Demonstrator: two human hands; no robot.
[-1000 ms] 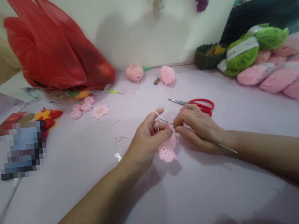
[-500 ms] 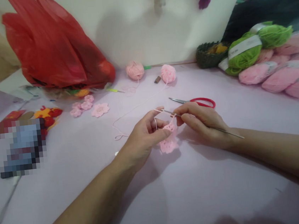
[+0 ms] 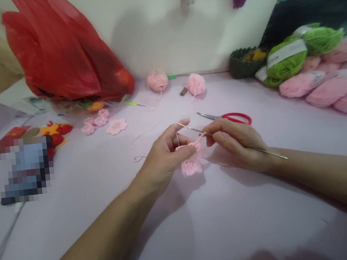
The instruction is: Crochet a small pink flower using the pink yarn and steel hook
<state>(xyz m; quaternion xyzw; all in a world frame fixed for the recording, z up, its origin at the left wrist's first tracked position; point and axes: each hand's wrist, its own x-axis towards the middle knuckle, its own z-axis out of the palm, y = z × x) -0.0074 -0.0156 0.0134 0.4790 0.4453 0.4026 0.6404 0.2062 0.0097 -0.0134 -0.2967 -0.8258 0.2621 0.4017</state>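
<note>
My left hand (image 3: 165, 155) pinches a small pink crochet piece (image 3: 191, 166) just above the table, with pink yarn looped over its raised forefinger. My right hand (image 3: 238, 141) is closed on a thin metal crochet hook (image 3: 267, 152), whose tip sits in the yarn at the top of the piece. The yarn strand (image 3: 153, 128) trails across the table to a pink yarn ball (image 3: 196, 84) at the back.
Red-handled scissors (image 3: 231, 117) lie just behind my right hand. A second pink ball (image 3: 157, 80) and finished pink flowers (image 3: 116, 126) lie at the back left, by a red plastic bag (image 3: 60, 55). Green and pink skeins (image 3: 310, 70) are piled at the right.
Both hands have lifted slightly and moved away from me with the piece. The hook has swung to a flatter angle and pulled a loop of yarn through.
</note>
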